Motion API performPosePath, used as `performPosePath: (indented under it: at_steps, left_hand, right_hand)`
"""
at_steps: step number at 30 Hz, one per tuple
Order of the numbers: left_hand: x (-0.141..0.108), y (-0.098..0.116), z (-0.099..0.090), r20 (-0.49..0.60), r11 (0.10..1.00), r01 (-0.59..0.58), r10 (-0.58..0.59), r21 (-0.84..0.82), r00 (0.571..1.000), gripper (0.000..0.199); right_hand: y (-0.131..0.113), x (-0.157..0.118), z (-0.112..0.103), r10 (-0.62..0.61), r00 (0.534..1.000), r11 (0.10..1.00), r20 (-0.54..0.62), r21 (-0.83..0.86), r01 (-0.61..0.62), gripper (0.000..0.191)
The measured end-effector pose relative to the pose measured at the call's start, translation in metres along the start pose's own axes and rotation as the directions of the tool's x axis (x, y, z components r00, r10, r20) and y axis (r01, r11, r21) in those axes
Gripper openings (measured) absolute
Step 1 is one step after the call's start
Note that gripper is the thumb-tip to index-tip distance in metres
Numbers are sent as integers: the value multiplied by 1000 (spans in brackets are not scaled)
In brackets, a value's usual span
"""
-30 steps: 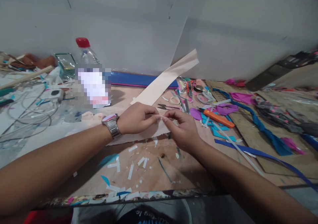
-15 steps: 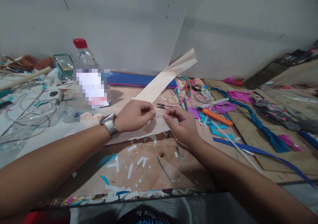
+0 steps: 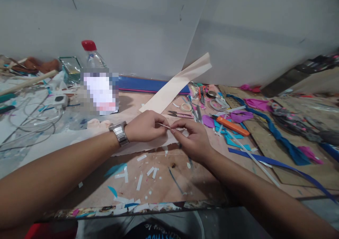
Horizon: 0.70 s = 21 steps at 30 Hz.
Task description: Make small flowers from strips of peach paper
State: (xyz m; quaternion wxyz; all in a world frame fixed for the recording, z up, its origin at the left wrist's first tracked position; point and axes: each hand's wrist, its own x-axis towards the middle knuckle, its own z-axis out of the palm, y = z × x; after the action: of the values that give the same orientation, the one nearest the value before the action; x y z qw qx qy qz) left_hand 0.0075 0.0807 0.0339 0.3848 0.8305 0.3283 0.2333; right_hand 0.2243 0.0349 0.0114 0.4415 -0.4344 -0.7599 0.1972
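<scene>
A thin, pale strip [image 3: 164,126], narrow as a stick, spans the small gap between my two hands. My left hand [image 3: 145,126], with a metal watch on its wrist, has thumb and forefinger closed at the strip's left end. The fingertips of my right hand [image 3: 192,136] pinch its other end. What the strip is made of is too small to tell. Under both hands lies a white sheet [image 3: 140,146] on the wooden table. Just beyond them, a cream-coloured band [image 3: 174,85] slants up against the wall.
Small snips [image 3: 125,173] of white paper litter the table's front. An orange utility knife [image 3: 230,125], a tape roll [image 3: 186,107] and dark snips-type scissors [image 3: 180,114] lie to the right. At the back left stand a red-capped bottle [image 3: 92,57] and a blurred-out lit screen [image 3: 99,92].
My hands have drawn closer together, and the strip between them is turned to a steeper slant. The view has shifted slightly.
</scene>
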Motion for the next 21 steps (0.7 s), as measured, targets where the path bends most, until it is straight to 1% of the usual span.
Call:
performPosePath:
  at_steps: [7,9,13,17,21]
  left_hand:
    - [1,3,-1,-26,994,101,-100,46,995,27]
    - [1,2,-2,-34,993,107,-105,46,994,29]
    - [2,0,-3,-45,996,81,-80,31,996,33]
    - [2,-1,-4,-61,994,97,-95,40,994,30]
    - [2,0,-5,-48,994,102,-100,46,994,25]
  right_hand:
    - [3,-1,-2,-33,999,999,2,-2,33,9]
    - [3,0,-2,-35,999,999,-3,5,35,10]
    - [5,0,-2,-45,999,999,-14,10,45,10]
    - [9,-1,-1,-58,998,997,-8,49,58,8]
    - [11,-1,-1,-71,997,994,-11,78,72,8]
